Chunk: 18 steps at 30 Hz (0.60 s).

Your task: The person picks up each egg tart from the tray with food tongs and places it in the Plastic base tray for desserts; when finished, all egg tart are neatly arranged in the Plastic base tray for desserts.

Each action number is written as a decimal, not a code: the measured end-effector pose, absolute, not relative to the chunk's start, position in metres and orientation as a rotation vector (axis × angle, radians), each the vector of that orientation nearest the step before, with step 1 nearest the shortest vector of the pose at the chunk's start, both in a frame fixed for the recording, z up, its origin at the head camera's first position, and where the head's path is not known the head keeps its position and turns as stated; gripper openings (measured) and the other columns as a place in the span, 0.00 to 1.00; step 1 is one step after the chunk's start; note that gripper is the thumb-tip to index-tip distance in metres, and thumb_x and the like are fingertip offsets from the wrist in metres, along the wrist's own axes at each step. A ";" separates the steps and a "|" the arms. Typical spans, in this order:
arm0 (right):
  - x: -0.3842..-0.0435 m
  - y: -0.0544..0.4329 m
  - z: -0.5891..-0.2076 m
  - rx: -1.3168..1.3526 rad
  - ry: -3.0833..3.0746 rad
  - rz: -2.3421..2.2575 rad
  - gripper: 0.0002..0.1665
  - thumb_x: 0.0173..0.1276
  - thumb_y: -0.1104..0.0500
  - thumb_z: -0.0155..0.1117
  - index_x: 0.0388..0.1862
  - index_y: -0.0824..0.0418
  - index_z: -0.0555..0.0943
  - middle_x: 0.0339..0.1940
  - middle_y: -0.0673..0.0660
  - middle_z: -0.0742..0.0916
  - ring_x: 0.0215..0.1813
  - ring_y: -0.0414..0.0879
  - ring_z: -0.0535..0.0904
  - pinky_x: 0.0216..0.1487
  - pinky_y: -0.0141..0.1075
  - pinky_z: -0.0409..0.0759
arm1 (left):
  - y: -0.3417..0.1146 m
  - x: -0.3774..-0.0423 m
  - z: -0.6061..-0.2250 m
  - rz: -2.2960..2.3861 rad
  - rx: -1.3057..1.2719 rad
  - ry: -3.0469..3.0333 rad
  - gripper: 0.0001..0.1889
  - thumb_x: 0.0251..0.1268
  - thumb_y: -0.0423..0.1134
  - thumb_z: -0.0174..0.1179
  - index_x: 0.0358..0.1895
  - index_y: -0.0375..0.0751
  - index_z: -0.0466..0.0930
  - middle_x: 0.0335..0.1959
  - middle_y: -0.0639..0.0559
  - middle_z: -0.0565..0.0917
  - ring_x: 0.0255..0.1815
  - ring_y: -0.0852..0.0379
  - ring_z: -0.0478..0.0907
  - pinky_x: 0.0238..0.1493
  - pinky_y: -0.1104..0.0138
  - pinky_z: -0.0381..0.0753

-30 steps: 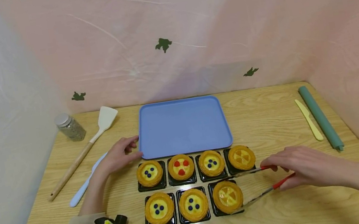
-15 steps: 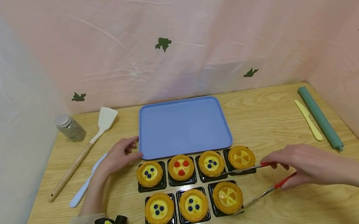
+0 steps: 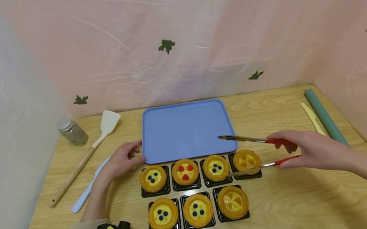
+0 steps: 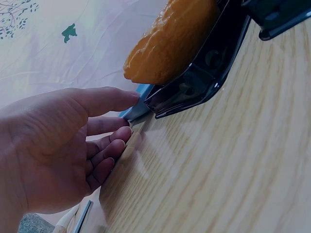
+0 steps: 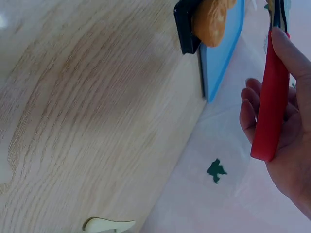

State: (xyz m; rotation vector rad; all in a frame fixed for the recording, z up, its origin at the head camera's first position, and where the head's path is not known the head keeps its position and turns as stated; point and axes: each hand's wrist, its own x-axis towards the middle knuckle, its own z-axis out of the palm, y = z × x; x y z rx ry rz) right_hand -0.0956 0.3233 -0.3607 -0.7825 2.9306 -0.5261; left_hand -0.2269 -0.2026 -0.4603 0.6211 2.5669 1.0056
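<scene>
My right hand holds metal tongs with red handles. Their arms are spread apart, with no tart between them. One arm overlaps the blue tray and the other crosses in front of the orange-topped tart at the back row's right end. Fingertips of my left hand are at the tray's left edge, the thumb by its near corner. Nearest that hand is a blueberry tart in a black holder. Beside it sits a red-berry tart. The front row ends with another orange-topped tart.
A spatula, a pale blue utensil and a lidded jar lie on the left. On the right are a yellow knife and a rolled green mat. Cloth walls border the wooden table.
My right hand has raised the tongs and carried them back, from around the front-row orange-topped tart to over the back row and tray edge. That tart stays in its holder. My left hand stays put.
</scene>
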 end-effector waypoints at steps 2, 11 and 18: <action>-0.104 0.326 -0.366 -0.718 2.982 -0.546 0.37 0.54 0.46 0.83 0.62 0.50 0.79 0.36 0.38 0.80 0.33 0.33 0.71 0.31 0.27 0.71 | -0.203 -0.227 -0.461 1.010 0.617 2.561 0.36 0.72 0.43 0.64 0.76 0.27 0.64 0.54 0.36 0.78 0.50 0.46 0.73 0.53 0.56 0.74; -0.134 0.341 -0.391 -0.299 3.090 -0.574 0.40 0.61 0.41 0.77 0.64 0.63 0.77 0.38 0.58 0.87 0.30 0.41 0.71 0.26 0.32 0.67 | -0.205 -0.227 -0.464 1.024 0.640 2.563 0.37 0.71 0.44 0.64 0.76 0.28 0.64 0.53 0.36 0.78 0.50 0.47 0.73 0.52 0.57 0.75; -0.154 0.345 -0.419 -0.055 3.201 -0.691 0.41 0.61 0.37 0.76 0.60 0.66 0.79 0.38 0.62 0.89 0.33 0.50 0.80 0.29 0.34 0.72 | -0.205 -0.228 -0.464 1.009 0.611 2.555 0.36 0.72 0.44 0.64 0.77 0.29 0.63 0.55 0.36 0.79 0.52 0.46 0.74 0.55 0.54 0.75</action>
